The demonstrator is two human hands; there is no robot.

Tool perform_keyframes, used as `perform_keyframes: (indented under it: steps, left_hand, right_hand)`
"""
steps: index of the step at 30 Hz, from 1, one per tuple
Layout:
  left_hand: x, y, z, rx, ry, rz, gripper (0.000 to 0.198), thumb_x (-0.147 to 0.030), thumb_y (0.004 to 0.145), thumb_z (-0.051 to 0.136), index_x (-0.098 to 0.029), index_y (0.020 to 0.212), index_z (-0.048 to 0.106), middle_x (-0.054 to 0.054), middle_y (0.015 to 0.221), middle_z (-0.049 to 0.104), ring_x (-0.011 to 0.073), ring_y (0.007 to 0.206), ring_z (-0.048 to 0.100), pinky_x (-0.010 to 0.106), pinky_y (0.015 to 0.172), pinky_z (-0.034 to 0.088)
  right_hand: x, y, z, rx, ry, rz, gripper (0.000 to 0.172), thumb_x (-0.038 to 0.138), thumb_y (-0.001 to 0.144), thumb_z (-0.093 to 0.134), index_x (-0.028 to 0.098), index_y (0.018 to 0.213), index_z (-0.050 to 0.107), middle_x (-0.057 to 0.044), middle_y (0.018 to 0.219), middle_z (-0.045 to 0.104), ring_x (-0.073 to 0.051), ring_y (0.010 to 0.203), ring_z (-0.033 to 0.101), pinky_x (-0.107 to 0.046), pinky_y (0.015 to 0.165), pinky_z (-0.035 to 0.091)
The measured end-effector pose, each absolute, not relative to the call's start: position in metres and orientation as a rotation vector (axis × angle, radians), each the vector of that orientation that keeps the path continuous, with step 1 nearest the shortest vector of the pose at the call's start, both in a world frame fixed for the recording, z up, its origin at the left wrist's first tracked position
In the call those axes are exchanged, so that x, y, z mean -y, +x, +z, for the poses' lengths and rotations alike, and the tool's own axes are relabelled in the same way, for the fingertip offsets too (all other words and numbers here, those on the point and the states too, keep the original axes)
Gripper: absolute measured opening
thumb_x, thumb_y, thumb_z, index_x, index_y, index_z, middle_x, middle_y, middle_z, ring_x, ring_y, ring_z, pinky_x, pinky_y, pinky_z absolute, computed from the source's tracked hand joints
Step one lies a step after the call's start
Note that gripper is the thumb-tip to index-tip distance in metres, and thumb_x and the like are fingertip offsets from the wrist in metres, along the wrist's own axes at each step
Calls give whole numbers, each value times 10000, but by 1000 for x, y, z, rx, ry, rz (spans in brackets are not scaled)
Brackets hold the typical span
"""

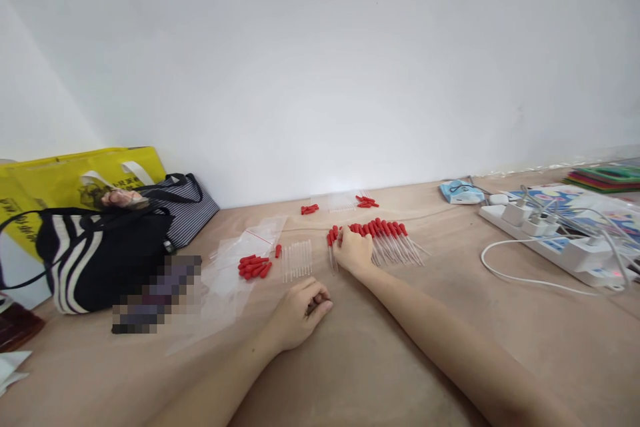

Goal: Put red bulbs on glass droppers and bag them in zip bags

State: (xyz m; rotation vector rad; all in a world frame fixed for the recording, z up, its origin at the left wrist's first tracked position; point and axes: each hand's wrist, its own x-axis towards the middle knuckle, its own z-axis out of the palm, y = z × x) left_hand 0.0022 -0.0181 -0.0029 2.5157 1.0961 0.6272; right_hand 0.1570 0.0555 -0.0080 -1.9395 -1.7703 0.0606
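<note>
Right hand [353, 250] flat on the dropper row [395, 240], gripping nothing, probably stopping roll; left hand [300, 310] curled on bench [380, 360], contents unclear; red bulbs [255, 267] and glass tubes [297, 259] staged alongside.

Single head view, above table [380, 373], facing forward-down toward wall [320, 80]; left hand [299, 313] near.

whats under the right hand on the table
The right hand lies on a row of red-capped droppers on the table; capped ends and clear stems stick out on both sides. Those under the palm are hidden.
</note>
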Motion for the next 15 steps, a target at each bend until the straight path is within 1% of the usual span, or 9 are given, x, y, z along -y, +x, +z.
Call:
perform_keyframes:
  steps: [7, 9, 11, 15]
  left_hand:
    - [20, 3, -3, -1088, 2544, 662, 99, -210, 802, 458, -177, 754, 538, 13, 751, 524, 124, 652, 499, 229, 595, 404]
    - [19, 2, -5, -1139, 2571, 785, 111, -216, 813, 442, -180, 751, 527, 17, 766, 523, 135, 689, 505, 246, 635, 405]
    - [14, 0, -7, -1256, 2571, 945, 131, -232, 822, 426, -180, 735, 511, 18, 751, 520, 152, 724, 507, 262, 662, 402]
    - [-1, -13, -4, -1556, 2583, 1126, 194, -275, 807, 437, -178, 644, 476, 21, 690, 523, 180, 724, 503, 291, 679, 393]
  right_hand:
    - [-51, 154, -6, 1837, -1915, 11, 187, 238, 778, 403, 160, 854, 555, -77, 812, 655, -194, 764, 584, -336, 727, 231]
    - [-47, 147, -3, 1911, -1849, -15, 209, 242, 787, 385, 169, 853, 569, -79, 849, 654, -192, 786, 582, -340, 738, 229]
    - [-43, 137, 1, 1975, -1820, -3, 232, 257, 788, 379, 171, 813, 593, -85, 860, 655, -195, 793, 584, -351, 759, 225]
    - [-43, 119, 6, 1995, -1901, 84, 290, 324, 774, 407, 143, 725, 628, -125, 796, 660, -215, 751, 595, -370, 778, 235]
